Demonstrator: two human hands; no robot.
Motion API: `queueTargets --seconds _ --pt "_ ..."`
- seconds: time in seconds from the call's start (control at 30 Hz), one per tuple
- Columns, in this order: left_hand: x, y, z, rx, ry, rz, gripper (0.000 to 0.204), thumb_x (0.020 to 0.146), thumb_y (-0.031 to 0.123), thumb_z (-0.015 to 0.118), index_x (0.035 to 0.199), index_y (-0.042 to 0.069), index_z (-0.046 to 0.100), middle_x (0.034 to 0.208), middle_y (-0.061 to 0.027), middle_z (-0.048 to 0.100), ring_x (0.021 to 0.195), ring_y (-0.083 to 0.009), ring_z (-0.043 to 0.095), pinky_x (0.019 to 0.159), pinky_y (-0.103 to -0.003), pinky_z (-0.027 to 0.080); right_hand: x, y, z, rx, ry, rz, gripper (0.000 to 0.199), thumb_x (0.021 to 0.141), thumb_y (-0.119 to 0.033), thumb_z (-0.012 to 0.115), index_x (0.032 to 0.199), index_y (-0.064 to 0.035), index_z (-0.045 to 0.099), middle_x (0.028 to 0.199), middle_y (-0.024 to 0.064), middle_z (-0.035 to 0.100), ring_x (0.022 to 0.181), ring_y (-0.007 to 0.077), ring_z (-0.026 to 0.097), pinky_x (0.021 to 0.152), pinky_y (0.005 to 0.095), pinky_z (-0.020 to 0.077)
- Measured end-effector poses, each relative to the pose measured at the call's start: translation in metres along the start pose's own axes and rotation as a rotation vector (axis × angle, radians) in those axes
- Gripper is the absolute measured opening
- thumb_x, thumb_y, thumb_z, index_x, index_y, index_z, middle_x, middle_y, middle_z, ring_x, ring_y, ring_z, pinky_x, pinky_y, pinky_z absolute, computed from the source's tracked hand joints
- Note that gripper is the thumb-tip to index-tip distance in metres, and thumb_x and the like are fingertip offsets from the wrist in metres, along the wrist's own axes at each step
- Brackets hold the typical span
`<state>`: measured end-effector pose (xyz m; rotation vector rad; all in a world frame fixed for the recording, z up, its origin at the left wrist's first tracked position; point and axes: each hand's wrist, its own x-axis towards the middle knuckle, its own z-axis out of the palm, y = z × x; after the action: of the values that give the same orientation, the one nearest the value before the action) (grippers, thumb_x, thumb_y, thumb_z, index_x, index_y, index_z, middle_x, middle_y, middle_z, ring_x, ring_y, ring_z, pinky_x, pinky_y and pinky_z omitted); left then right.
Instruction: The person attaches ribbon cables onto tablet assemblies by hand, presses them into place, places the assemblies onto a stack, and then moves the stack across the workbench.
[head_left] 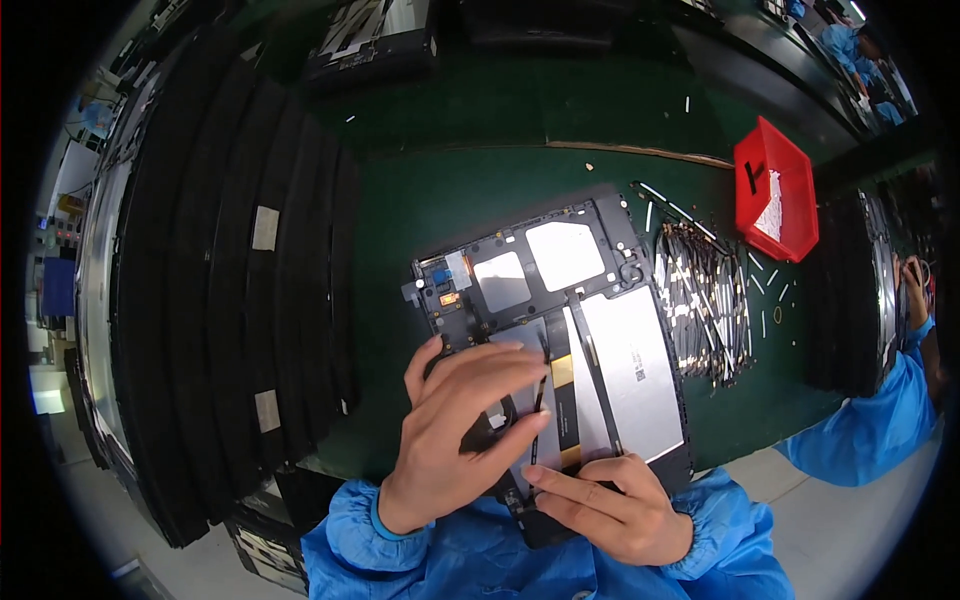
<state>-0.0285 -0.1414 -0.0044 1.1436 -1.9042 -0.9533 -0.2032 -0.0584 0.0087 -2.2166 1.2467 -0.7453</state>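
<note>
An opened tablet-like device (pixel 636 365) lies tilted on the green bench, its silver plates, black frame and inner parts exposed. Over its lower left part runs a thin black strip (pixel 541 395), apparently a flat cable. My right hand (pixel 610 510) pinches the strip's lower end between thumb and fingers. Curved above the device, my left hand (pixel 450 420) has its thumb and index tips apart beside the strip's upper part; those fingers are slightly blurred. A gold-and-black ribbon (pixel 565 400) shows between the silver plates. My left palm hides part of the device's left side.
Right of the device lies a pile of thin black-and-silver strips (pixel 703 305). Behind it stands a red bin (pixel 796 190) holding white pieces. Tall stacks of black trays (pixel 230 290) rise at left, with another stack (pixel 845 300) at right. A co-worker's blue sleeve (pixel 865 430) shows beyond.
</note>
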Motion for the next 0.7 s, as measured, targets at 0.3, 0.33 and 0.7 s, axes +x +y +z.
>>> queueTargets --seconds 0.3,0.33,0.7 --pt "-0.028 -0.022 0.003 0.322 0.149 0.308 0.033 0.08 0.048 0.062 0.105 0.027 0.067 0.126 -0.0067 0.049 0.127 -0.0322 0.031 0.108 -0.048 0.011 0.009 -0.008 -0.01 -0.145 -0.067 -0.034 0.018 0.067 -0.005 0.067 0.085 -0.006 0.065 0.112 0.0049 0.063 0.083 0.0191 0.057 0.066 0.027 0.0489" --pt "-0.042 -0.026 -0.001 0.488 0.121 0.336 0.053 0.083 0.069 0.036 0.105 0.033 0.069 0.122 -0.0046 0.052 0.128 -0.03 0.028 0.109 -0.047 0.006 0.009 -0.007 -0.011 -0.145 -0.058 -0.03 0.018 0.067 -0.005 0.067 0.085 -0.006 0.065 0.112 0.0049 0.063 0.083 0.0191 0.057 0.066 0.027 0.0489" --pt "-0.014 -0.01 -0.003 0.414 -0.038 0.01 0.097 0.065 0.09 0.012 0.114 0.026 0.066 0.145 -0.0186 0.026 0.134 -0.0459 0.005 0.1 -0.063 -0.012 0.022 -0.006 -0.032 -0.119 -0.201 0.015 0.073 0.075 -0.061 0.06 0.117 -0.0015 0.059 0.049 -0.004 0.046 0.044 0.0081 0.043 0.046 0.0209 0.0333"
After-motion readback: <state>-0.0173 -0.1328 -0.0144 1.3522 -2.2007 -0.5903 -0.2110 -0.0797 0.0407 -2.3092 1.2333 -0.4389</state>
